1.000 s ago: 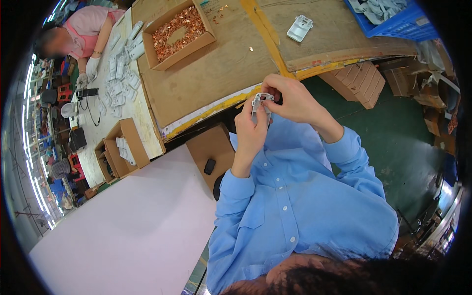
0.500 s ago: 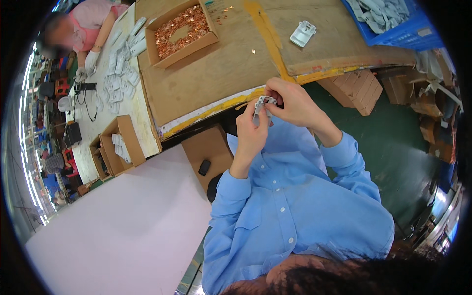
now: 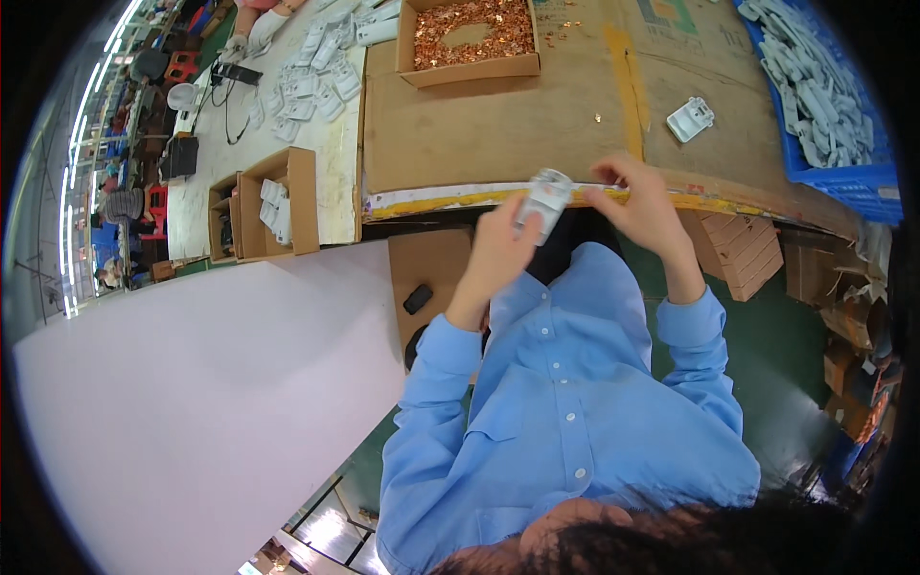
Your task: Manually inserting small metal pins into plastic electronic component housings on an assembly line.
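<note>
A white plastic housing (image 3: 547, 199), small and oblong with recesses, is gripped between the thumb and fingers of my left hand (image 3: 498, 247), just off the table's front edge. To its right, my right hand (image 3: 644, 209) is raised apart from the housing. Its thumb and index finger are spread, and nothing shows between them. Farther up on the cardboard-covered table (image 3: 479, 134) lies another white housing (image 3: 690, 120). A cardboard box (image 3: 470, 71) of small copper-coloured metal pieces stands at the far edge of view.
At the right, a blue crate (image 3: 843, 184) holds many pale plastic parts. Similar white parts (image 3: 305, 96) cover the side table at left, near a co-worker's gloved hand (image 3: 264, 34). Open cartons (image 3: 302, 206) stand there too. A large white board (image 3: 211, 383) fills the lower left.
My right hand has come away from the housing and opened. The left hand keeps the housing, now turned and more exposed. The whole view has shifted, bringing more of the blue crate into sight.
</note>
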The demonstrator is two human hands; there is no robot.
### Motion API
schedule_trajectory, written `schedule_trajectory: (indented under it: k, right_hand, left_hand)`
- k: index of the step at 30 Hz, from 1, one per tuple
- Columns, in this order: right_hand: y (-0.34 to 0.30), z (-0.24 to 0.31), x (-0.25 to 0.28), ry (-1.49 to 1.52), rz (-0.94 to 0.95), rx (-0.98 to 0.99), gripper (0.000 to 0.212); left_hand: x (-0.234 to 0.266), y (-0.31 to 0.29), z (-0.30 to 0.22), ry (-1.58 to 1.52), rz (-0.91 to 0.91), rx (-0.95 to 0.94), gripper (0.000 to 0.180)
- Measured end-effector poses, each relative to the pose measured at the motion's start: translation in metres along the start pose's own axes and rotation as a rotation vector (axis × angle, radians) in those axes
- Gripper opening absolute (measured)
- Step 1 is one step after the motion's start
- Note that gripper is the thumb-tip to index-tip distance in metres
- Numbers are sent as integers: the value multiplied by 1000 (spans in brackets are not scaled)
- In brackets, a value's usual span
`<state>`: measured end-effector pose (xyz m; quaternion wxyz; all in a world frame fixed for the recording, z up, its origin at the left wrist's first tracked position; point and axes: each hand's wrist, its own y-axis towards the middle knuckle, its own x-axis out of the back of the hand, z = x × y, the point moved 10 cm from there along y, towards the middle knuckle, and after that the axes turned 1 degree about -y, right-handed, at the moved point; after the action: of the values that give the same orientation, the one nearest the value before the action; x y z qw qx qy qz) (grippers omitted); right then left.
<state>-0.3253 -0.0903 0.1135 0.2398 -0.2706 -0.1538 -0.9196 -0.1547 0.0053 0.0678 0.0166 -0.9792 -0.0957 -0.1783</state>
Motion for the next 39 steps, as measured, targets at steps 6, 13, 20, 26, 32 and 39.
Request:
schedule_trajectory:
  k: [6, 13, 20, 26, 32, 39]
  right_hand:
    - [6, -82, 77, -574, -556, -30, 37]
    - [4, -116, 69, -636, -558, -58, 32]
    - [4, -118, 73, -571, -540, -53, 27]
    - [7, -65, 54, -361, -445, 196, 36]
    - [0, 39, -48, -196, -58, 458, 42]
    - [1, 54, -64, -270, -16, 490, 42]
  left_hand:
    - [143, 43, 82, -360, -472, 227, 17]
    - [293, 148, 142, -313, -659, 102, 35]
    - [241, 125, 116, 44, -904, -17, 50]
    - [78, 99, 61, -231, -299, 19, 19]
    - [-8, 90, 50, -403, 294, 170, 33]
    - [-6, 90, 57, -582, 185, 260, 26]
